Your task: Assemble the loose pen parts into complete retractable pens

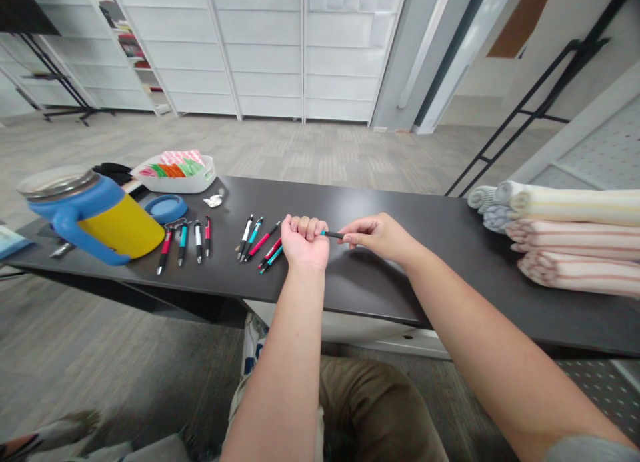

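Above the dark table, my left hand is closed in a fist around a pen. A bit of teal barrel and the black grip stick out of the fist to the right. Thumb and fingers of my right hand pinch the far end of that same pen, so its tip is hidden. Just left of my left hand lies a loose group of several pens in white, teal and red, among them a red pen. Farther left is a row of pens, with a teal pen and a white pen.
A blue and yellow mug leans at the left, near a blue round lid. Behind are a white basket of coloured packets and a crumpled white tissue. Rolled striped cloths are stacked at the right of the table.
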A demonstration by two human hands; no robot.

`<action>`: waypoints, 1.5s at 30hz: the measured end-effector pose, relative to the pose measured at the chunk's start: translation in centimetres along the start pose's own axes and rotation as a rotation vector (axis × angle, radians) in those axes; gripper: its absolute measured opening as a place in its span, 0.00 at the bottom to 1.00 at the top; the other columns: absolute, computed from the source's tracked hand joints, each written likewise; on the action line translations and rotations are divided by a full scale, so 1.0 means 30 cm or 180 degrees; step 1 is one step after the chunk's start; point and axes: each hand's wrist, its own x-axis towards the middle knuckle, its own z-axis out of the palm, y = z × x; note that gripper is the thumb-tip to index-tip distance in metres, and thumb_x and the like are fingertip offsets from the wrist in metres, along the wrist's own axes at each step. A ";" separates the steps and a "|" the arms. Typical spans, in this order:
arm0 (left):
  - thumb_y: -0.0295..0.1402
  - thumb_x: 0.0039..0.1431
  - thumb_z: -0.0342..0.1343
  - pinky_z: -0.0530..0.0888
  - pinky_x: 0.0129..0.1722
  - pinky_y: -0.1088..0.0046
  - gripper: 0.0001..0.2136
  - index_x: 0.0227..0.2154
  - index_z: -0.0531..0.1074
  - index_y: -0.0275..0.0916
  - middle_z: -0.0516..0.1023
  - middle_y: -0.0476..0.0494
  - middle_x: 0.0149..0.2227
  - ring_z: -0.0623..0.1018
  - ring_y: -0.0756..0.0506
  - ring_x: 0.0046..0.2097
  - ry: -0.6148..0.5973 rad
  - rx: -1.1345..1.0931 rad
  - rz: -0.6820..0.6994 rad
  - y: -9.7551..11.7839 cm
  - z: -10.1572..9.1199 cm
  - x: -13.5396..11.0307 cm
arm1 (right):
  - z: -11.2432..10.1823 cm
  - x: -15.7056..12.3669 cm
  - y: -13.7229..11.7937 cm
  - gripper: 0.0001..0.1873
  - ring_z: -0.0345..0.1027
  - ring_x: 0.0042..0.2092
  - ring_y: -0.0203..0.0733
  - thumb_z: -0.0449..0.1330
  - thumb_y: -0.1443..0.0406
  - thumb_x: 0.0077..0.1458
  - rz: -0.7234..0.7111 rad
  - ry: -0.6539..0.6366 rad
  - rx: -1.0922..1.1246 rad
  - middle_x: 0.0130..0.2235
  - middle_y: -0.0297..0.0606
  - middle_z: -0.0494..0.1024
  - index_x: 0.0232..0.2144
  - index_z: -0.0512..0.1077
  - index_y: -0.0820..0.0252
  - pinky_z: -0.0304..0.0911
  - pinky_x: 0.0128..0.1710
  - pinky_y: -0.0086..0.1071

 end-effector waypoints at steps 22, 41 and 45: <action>0.35 0.73 0.41 0.65 0.31 0.70 0.21 0.26 0.38 0.41 0.43 0.57 0.18 0.49 0.52 0.19 0.0008 -0.0039 0.0355 -0.017 0.021 -0.030 | 0.040 -0.013 0.009 0.14 0.72 0.30 0.37 0.67 0.56 0.57 -0.0448 0.0320 -0.0577 0.31 0.36 0.83 0.40 0.81 0.59 0.66 0.32 0.31; 0.37 0.74 0.40 0.72 0.39 0.66 0.19 0.28 0.38 0.41 0.43 0.57 0.20 0.50 0.53 0.20 -0.0035 -0.0108 0.0214 -0.038 0.011 -0.053 | 0.067 -0.027 -0.033 0.16 0.57 0.25 0.32 0.67 0.56 0.56 -0.0601 0.0526 -0.0933 0.24 0.30 0.71 0.38 0.83 0.62 0.52 0.26 0.30; 0.38 0.74 0.40 0.72 0.40 0.66 0.19 0.27 0.40 0.41 0.43 0.57 0.20 0.50 0.53 0.20 -0.0043 -0.0048 0.0228 -0.043 0.012 -0.055 | 0.071 -0.023 -0.023 0.15 0.57 0.25 0.32 0.67 0.55 0.56 -0.0621 0.0595 -0.1055 0.23 0.30 0.71 0.37 0.83 0.62 0.51 0.26 0.30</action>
